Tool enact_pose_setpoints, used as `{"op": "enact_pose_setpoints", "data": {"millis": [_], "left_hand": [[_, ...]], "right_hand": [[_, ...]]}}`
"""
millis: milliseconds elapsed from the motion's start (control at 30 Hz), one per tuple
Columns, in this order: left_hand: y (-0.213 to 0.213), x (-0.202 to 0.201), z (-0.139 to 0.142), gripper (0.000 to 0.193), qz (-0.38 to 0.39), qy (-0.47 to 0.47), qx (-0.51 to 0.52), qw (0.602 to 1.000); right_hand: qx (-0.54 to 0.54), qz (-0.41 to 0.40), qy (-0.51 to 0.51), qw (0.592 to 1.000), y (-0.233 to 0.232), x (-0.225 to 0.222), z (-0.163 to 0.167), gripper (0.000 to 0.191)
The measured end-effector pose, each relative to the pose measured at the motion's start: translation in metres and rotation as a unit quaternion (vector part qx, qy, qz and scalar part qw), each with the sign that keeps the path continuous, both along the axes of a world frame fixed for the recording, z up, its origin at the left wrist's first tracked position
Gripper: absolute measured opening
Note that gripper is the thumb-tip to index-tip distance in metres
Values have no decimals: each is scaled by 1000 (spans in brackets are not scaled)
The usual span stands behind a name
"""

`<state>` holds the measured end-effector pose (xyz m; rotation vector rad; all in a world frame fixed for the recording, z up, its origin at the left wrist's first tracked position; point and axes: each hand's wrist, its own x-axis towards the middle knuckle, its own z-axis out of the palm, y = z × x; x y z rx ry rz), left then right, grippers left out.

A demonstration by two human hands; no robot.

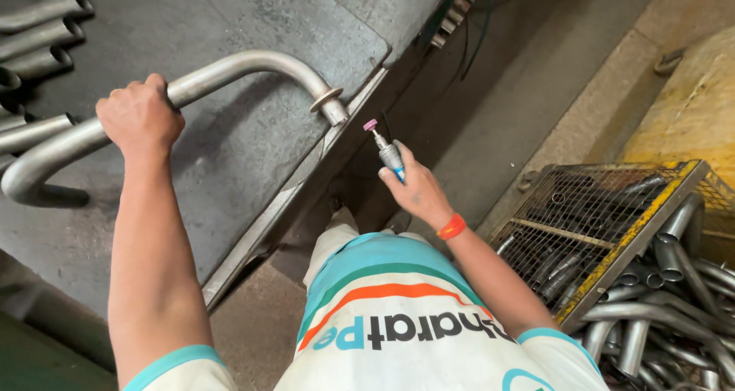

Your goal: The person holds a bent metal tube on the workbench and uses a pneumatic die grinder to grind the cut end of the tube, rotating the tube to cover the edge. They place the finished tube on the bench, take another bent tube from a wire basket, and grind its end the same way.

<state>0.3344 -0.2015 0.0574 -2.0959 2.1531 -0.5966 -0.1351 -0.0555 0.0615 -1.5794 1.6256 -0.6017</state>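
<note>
Bent metal pipe (230,70), lying on the dark desk (253,154), its flanged end (329,104) reaching just past the desk's edge. The left hand (138,115) is clenched around the pipe along its straighter run, knuckles up, pinning it to the desk. The pipe curves back on itself at the far left, near the desk's edge.

The right hand (417,192) is closed around a small hand grinder (389,154), which it holds tilted with the tip up. The grinder's small pink stone (370,125) sits just beside the flanged end, apart from it by a narrow gap. An orange band (452,226) circles the right wrist.

More pipes (38,35) lie side by side on the desk at upper left, open ends facing right. To the person's right, on the floor, a wire-mesh crate (597,215) with a yellow frame holds further bent pipes, and a loose heap of pipes (666,314) lies against it.
</note>
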Motion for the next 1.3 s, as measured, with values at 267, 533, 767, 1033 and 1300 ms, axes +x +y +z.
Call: {"op": "enact_pose_setpoints", "data": {"millis": [267, 533, 767, 1033, 1300], "left_hand": [[-19, 4, -11, 6, 8, -13, 13, 1000], [-18, 8, -22, 10, 3, -50, -24, 998], [-22, 7, -21, 10, 10, -38, -21, 999], [-22, 8, -22, 11, 4, -54, -30, 998], [-22, 7, -23, 11, 5, -44, -24, 999]], "right_hand": [[-76, 3, 80, 994, -4, 33, -6, 65], [-63, 1, 110, 992, -14, 42, -14, 57], [-79, -39, 37, 995, -16, 43, -6, 67], [-95, -67, 35, 993, -18, 39, 8, 73], [-65, -78, 36, 994, -16, 38, 5, 69]]}}
